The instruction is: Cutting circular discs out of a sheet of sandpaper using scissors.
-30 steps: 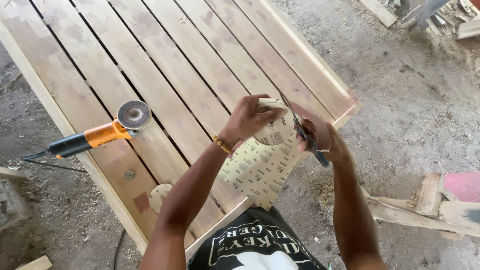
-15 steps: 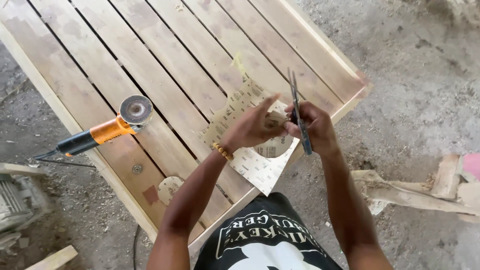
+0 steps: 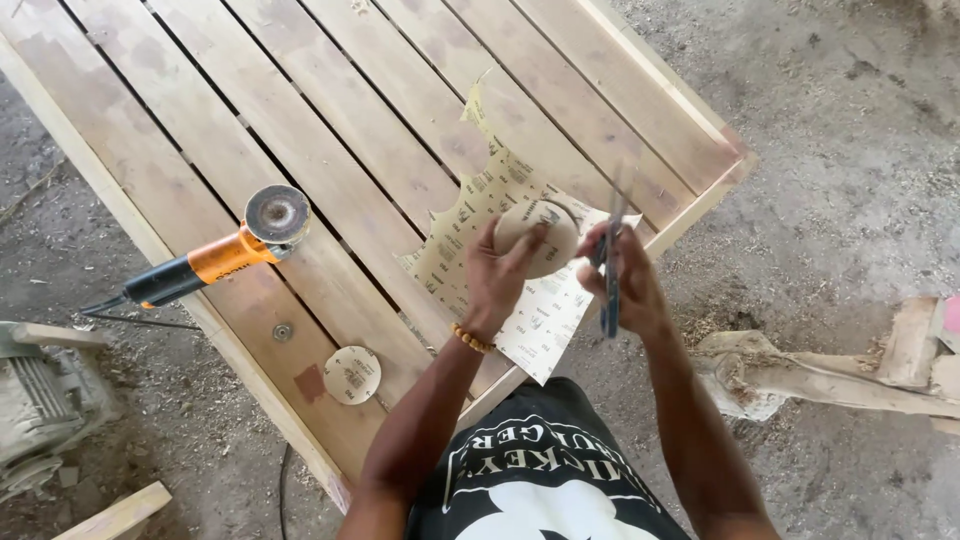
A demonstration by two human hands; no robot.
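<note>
Slatted wooden bed frame (image 3: 330,120) on dusty ground; left hand (image 3: 500,275) pinches a round tan sandpaper disc (image 3: 540,235) over a yellow sandpaper sheet (image 3: 500,200); right hand (image 3: 625,285) grips dark scissors (image 3: 610,265) just beside the disc

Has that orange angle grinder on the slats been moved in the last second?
No. The orange angle grinder lies on the same plank of the slatted wooden frame, disc pointing the same way; only the camera shifted.

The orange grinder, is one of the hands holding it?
No, the orange grinder lies alone on the wooden slats, while the left hand holds sandpaper and the right hand holds scissors.
</note>
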